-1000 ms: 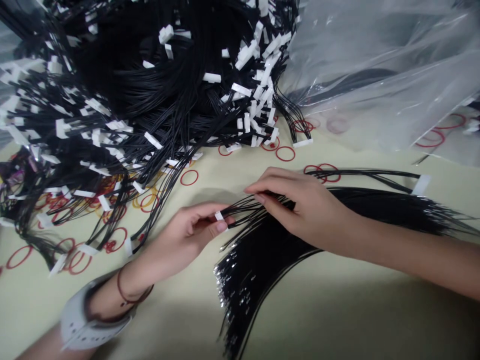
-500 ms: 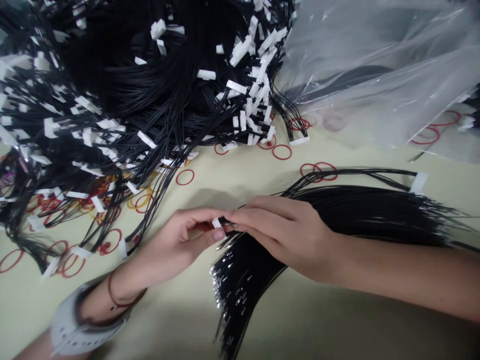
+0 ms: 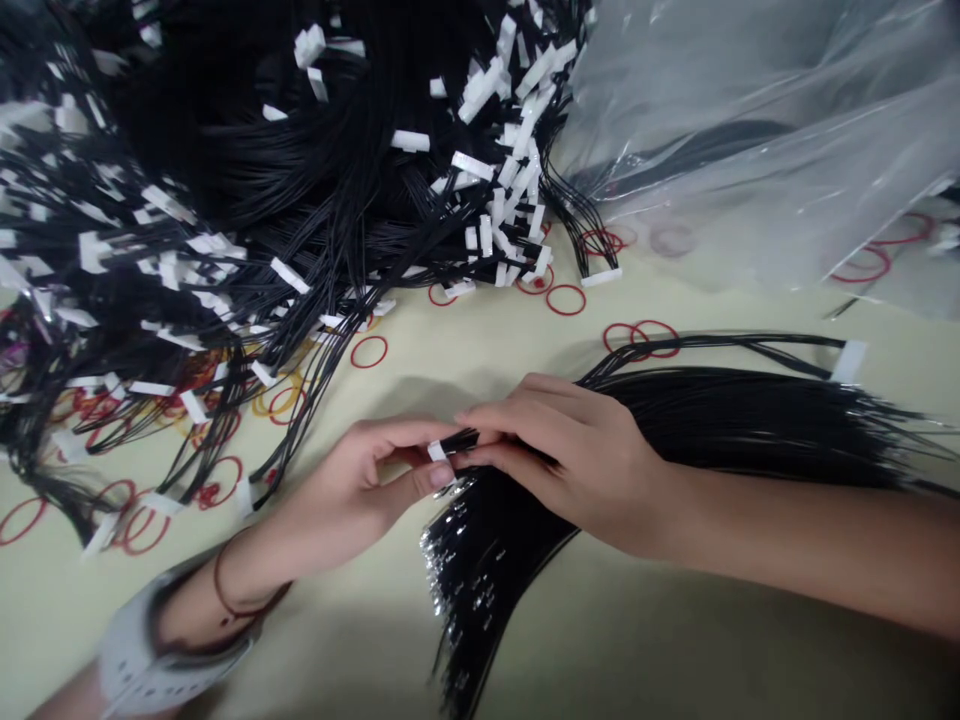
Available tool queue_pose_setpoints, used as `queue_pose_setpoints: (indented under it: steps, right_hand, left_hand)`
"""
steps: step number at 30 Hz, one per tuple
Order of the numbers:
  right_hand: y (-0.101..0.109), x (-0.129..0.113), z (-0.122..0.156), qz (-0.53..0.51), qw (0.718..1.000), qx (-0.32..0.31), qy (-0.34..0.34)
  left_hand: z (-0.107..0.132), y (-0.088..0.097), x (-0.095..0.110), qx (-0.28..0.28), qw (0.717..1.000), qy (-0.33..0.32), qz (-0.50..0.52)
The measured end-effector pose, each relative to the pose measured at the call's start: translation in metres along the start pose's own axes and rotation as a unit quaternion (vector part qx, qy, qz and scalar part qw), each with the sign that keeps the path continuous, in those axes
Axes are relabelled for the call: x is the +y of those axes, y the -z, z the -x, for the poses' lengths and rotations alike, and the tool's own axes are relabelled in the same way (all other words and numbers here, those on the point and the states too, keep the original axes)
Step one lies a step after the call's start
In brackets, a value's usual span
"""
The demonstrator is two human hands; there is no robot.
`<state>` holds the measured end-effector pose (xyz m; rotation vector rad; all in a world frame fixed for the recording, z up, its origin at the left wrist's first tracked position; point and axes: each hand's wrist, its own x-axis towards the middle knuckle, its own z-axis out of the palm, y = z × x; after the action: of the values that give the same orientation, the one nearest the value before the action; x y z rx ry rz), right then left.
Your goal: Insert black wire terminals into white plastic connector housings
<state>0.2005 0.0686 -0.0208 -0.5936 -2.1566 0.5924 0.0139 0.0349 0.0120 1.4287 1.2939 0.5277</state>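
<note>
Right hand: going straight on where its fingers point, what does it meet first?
Probably the white connector pinched in the left hand, directly before the right hand holding black wires; depth unclear.

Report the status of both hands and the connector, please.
Left hand pinches white connector. Right hand holds black wires at it. Wire bundle under right hand.

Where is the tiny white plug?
In the head view's middle, the white plug is pinched in the left hand, beside the right hand gripping black wires.

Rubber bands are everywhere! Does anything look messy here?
Yes. Red rubber bands lie scattered loose across the table, some under the tangled wire heap. The left hand pinches a white connector; the right hand pinches black wires.
</note>
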Motion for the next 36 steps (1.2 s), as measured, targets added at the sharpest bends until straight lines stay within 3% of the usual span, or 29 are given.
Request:
queue_pose_setpoints:
  steps: [9, 15, 20, 23, 27, 29, 36]
  right_hand:
    - [0.001, -0.001, -0.002, -0.009, 1.000, -0.011, -0.011]
    - [-0.005, 0.000, 0.001, 0.004, 0.997, -0.002, 0.072]
    - [0.008, -0.005, -0.008, 0.085, 0.990, -0.035, 0.105]
    - [0.022, -0.013, -0.016, 0.162, 0.976, -0.088, 0.119]
    - [0.026, -0.021, -0.015, 0.162, 0.930, -0.284, 0.170]
    - [0.024, -0.020, -0.010, 0.150, 0.917, -0.338, 0.150]
    - [0.023, -0.017, -0.004, 0.190, 0.918, -0.333, 0.102]
  left_hand:
    - [0.000, 0.001, -0.002, -0.010, 1.000, -0.004, 0.002]
    - [0.001, -0.003, 0.003, -0.019, 0.997, -0.065, -0.046]
    - [-0.001, -0.002, 0.002, -0.013, 0.997, -0.069, -0.010]
    - [-0.004, -0.003, 0.000, 0.031, 0.997, -0.054, 0.037]
    - [-0.006, -0.003, -0.003, 0.087, 0.994, -0.031, 0.064]
    - [-0.004, -0.002, -0.002, 0.091, 0.994, -0.025, 0.062]
    - [0.001, -0.001, 0.001, 0.077, 0.996, -0.025, 0.041]
